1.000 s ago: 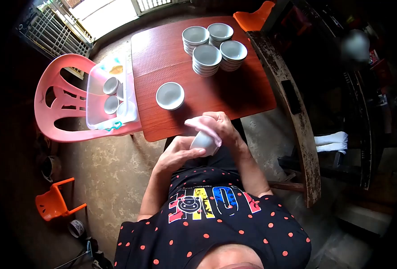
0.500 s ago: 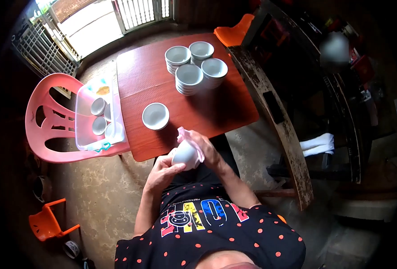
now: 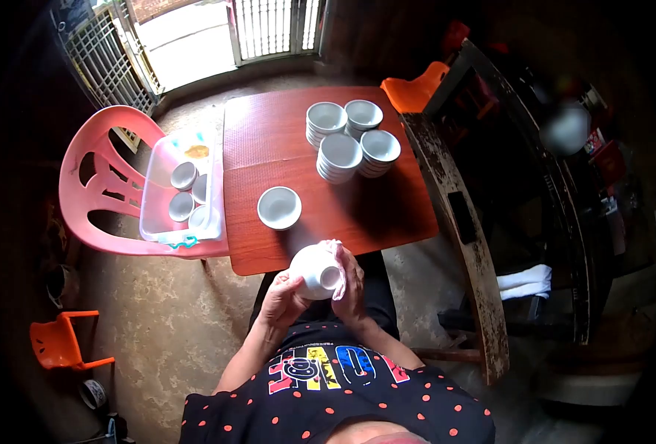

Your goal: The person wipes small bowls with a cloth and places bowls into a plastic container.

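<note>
A white bowl (image 3: 311, 268) is held between my two hands at the table's near edge, its foot ring facing up and toward me. My left hand (image 3: 281, 299) grips the bowl's left side, thumb on the outer wall. On the other side, my right hand (image 3: 352, 290) presses a pale pink cloth (image 3: 338, 275) against the bowl, fingers curled round it and partly hidden. Just beyond my hands, a single bowl (image 3: 279, 208) stands upright on the red-brown table (image 3: 250, 248). Several stacks of matching bowls (image 3: 340, 153) stand farther back on the right.
On a pink chair (image 3: 84, 185) at the left sits a clear plastic bin (image 3: 150, 203) with several bowls inside. A worn wooden bench (image 3: 454, 200) runs along the right. Small orange chairs (image 3: 54, 342) stand at lower left and far right of the table.
The bowl in my hands has turned so its foot now shows. My right hand and the cloth have shifted round its right side. The view has swung slightly, moving the scene rightward.
</note>
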`<state>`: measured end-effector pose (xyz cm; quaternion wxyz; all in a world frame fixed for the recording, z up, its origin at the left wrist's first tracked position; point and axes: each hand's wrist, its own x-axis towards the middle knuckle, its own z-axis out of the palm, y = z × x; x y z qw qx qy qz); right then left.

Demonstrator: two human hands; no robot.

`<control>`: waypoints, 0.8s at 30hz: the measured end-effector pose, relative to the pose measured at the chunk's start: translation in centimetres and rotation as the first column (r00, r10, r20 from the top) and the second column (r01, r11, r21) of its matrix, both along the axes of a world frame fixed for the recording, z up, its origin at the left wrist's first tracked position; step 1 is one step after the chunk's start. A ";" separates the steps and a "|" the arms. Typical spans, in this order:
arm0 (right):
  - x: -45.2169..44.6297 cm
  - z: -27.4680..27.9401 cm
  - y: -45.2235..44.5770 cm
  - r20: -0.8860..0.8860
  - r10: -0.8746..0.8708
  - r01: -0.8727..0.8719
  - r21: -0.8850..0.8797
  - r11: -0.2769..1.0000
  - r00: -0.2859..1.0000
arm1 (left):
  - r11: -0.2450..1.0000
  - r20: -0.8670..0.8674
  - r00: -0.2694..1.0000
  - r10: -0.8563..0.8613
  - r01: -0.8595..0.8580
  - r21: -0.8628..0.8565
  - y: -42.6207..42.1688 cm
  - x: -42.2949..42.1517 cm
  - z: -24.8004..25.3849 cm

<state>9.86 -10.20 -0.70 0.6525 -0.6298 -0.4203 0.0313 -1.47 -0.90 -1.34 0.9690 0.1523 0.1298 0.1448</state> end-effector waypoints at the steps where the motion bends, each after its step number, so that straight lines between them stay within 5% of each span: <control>1: -0.5 0.5 0.1 -0.101 -0.068 0.063 -0.053 0.997 0.993 | 0.999 -0.003 1.000 -0.005 0.005 -0.036 0.1 0.1 0.1; 2: 0.5 2.0 0.1 -0.386 0.108 -0.124 -0.016 0.992 0.916 | 0.998 0.006 0.998 -0.060 0.060 -0.005 0.5 -0.1 0.2; 3: 1.5 2.6 -0.1 -0.470 0.207 -0.289 -0.108 0.951 0.858 | 0.993 0.013 0.993 -0.117 0.116 0.026 0.9 -0.3 0.3; 4: 2.8 4.4 0.0 -0.157 0.372 -0.403 -0.305 0.863 0.915 | 0.983 0.017 0.984 -0.175 0.174 0.054 1.1 -0.4 0.4; 5: 3.8 6.4 0.2 0.134 0.552 -0.416 -0.520 0.747 0.823 | 0.971 0.034 0.977 -0.210 0.204 0.124 0.8 -0.4 0.5; 7: 4.4 8.2 0.5 0.049 0.685 -0.568 -0.518 0.640 0.727 | 0.959 0.094 0.971 -0.219 0.196 0.206 0.2 -0.4 0.8; 9: 4.5 6.4 0.6 -0.384 0.556 -0.655 -0.207 0.726 0.737 | 0.975 0.051 0.982 -0.179 0.170 0.143 0.4 -0.2 0.8; 10: 4.0 5.1 0.5 -0.432 0.487 -0.554 -0.036 0.832 0.759 | 0.985 0.047 0.995 -0.089 0.081 0.154 0.2 0.0 1.5; 11: 3.3 1.2 0.5 -0.009 0.291 -0.291 0.012 0.957 0.957 | 0.986 0.045 0.999 0.004 -0.011 0.163 -0.1 0.4 2.3; 12: 1.0 -0.2 0.6 -0.123 0.110 -0.109 0.014 0.994 0.986 | 0.969 0.040 0.999 0.003 -0.013 0.246 -0.2 0.6 2.4; 14: -1.5 -1.2 0.3 -0.535 0.138 -0.031 0.205 0.978 0.834 | 0.904 -0.040 0.997 -0.064 0.075 0.421 0.2 0.5 2.7; 15: 0.0 -1.8 0.6 -0.367 0.038 -0.015 0.065 0.998 0.930 | 0.904 -0.068 0.994 -0.087 0.107 0.414 0.5 0.3 3.0; 16: 2.0 1.6 -0.2 -0.624 0.213 -0.292 -0.025 0.956 0.752 | 0.904 -0.096 0.989 -0.112 0.142 0.403 0.7 0.1 3.2; 19: 4.2 7.9 1.1 -0.047 0.575 -0.556 -0.326 0.764 0.817 | 0.963 0.027 0.973 -0.229 0.223 0.155 1.8 -0.1 3.1; 21: 4.6 6.7 1.3 -0.033 0.597 -0.597 -0.108 0.795 0.801 | 0.983 0.102 0.979 -0.178 0.171 0.070 1.2 0.3 2.7; 23: 1.2 6.2 1.0 -0.318 0.342 -0.318 0.128 0.939 0.884 | 0.994 0.171 0.985 -0.040 0.056 -0.094 0.9 0.8 2.6; 24: -0.2 4.4 1.0 0.018 0.080 -0.080 0.006 0.997 0.997 | 0.977 0.130 0.992 0.003 0.025 -0.211 0.9 0.7 3.2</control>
